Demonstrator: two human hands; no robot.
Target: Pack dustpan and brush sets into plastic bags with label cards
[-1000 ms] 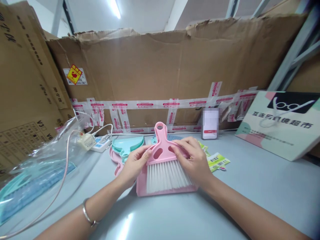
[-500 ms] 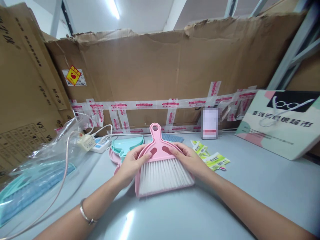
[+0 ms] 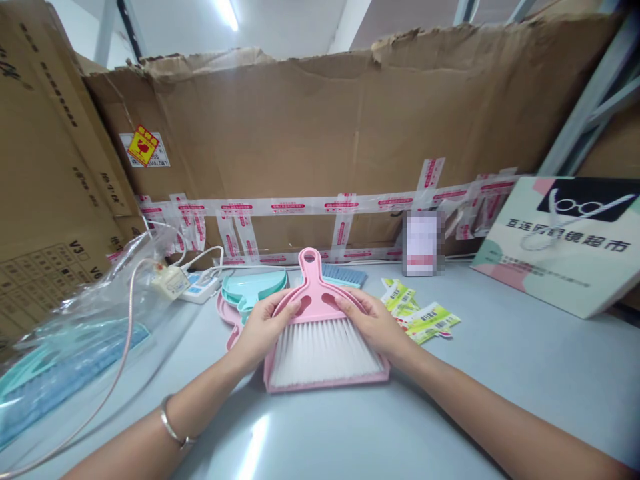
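Note:
In the middle of the head view, a pink hand brush [image 3: 325,350] with white bristles lies nested against a pink dustpan [image 3: 269,381], its handle pointing up and away from me. My left hand [image 3: 265,330] grips the pair at the left shoulder, thumb on the brush and fingers behind. On the right shoulder my right hand [image 3: 374,321] holds it the same way, closed round the edge. The dustpan's rim shows below the bristles and at the sides; its back is hidden. Behind lie teal dustpans [image 3: 255,290], another pink dustpan [image 3: 228,311] and a blue-bristled brush [image 3: 345,275].
Green-and-white packets [image 3: 425,321] lie to the right on the grey table [image 3: 320,440]. A phone-like screen [image 3: 421,247] leans at the back near a white gift bag [image 3: 555,247]. On the left are a power strip [image 3: 200,288], a cable [image 3: 131,320] and a bagged teal-and-blue set [image 3: 75,373].
The brush and dustpan have shifted slightly against each other, with more of the dustpan's lower rim showing now. Both hands keep their grip in nearly the same place.

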